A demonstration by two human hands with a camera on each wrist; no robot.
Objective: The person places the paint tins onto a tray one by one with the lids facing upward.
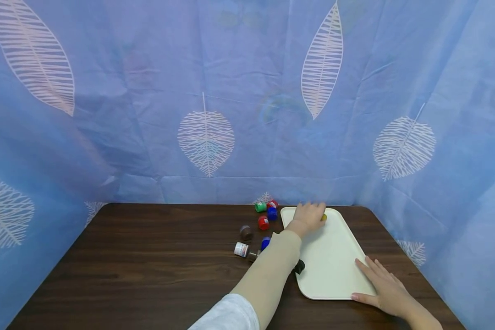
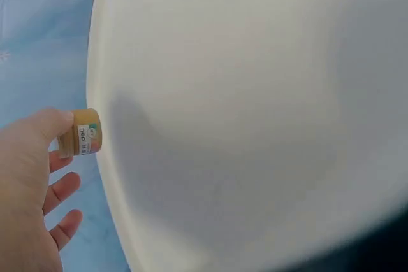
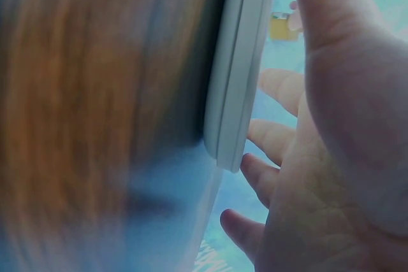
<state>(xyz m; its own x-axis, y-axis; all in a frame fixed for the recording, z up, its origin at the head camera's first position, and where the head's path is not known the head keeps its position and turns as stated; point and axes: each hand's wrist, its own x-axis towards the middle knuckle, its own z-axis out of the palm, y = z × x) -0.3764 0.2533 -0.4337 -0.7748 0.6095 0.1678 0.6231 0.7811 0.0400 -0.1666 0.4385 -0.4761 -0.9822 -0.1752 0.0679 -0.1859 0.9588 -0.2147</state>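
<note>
My left hand (image 1: 309, 217) reaches over the far end of a white tray (image 1: 332, 261). It pinches a small yellow paint jar (image 2: 87, 132) between thumb and fingers. In the left wrist view the other fingers are spread apart, and the jar is by the tray's rim. Only a bit of the jar shows beside the hand in the head view. At the tray's near right corner, my right hand (image 1: 385, 288) rests against the rim, fingers extended and holding nothing.
Left of the tray, on the dark wooden table (image 1: 128, 270), are several small jars: green (image 1: 260, 207), red (image 1: 263, 223), blue (image 1: 272, 213), brown (image 1: 245, 232) and white (image 1: 241, 249). My left forearm partly covers another blue jar (image 1: 266, 243). A blue leaf-patterned curtain (image 1: 247, 137) hangs behind.
</note>
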